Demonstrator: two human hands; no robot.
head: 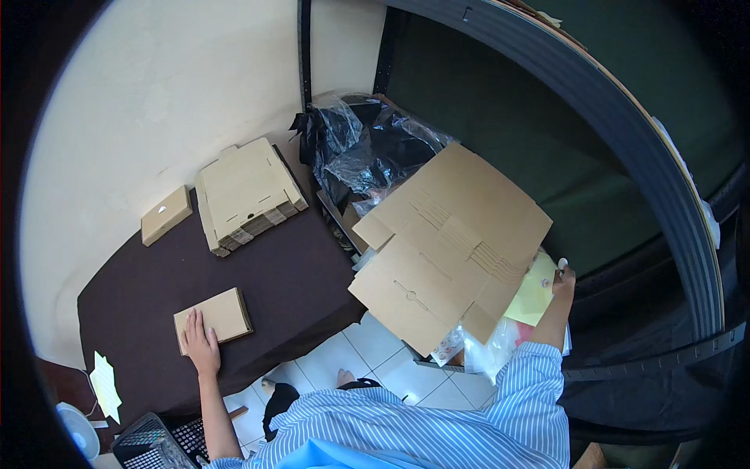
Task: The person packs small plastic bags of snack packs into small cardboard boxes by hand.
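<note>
My left hand (200, 346) lies flat on a small closed cardboard box (222, 315) on the dark cloth-covered table. My right hand (563, 282) is at the right, beside a yellow sheet (532, 290). A small white thing (562, 264) shows at its fingertips; whether the fingers grip it or the sheet is unclear. Left of that hand, large flat die-cut cardboard blanks (451, 246) lie over plastic bags (489, 349) and other items. Farther back on the table are a stack of flat cardboard boxes (249, 190) and another small cardboard box (167, 214).
Black plastic wrapping (375, 140) is bunched behind the cardboard blanks. A grey shelf edge (615, 117) curves along the right. At the lower left are a black plastic basket (155, 445), a white fan (79, 431) and pale yellow papers (106, 387). The dark tablecloth (275, 275) hangs over white floor tiles (375, 343).
</note>
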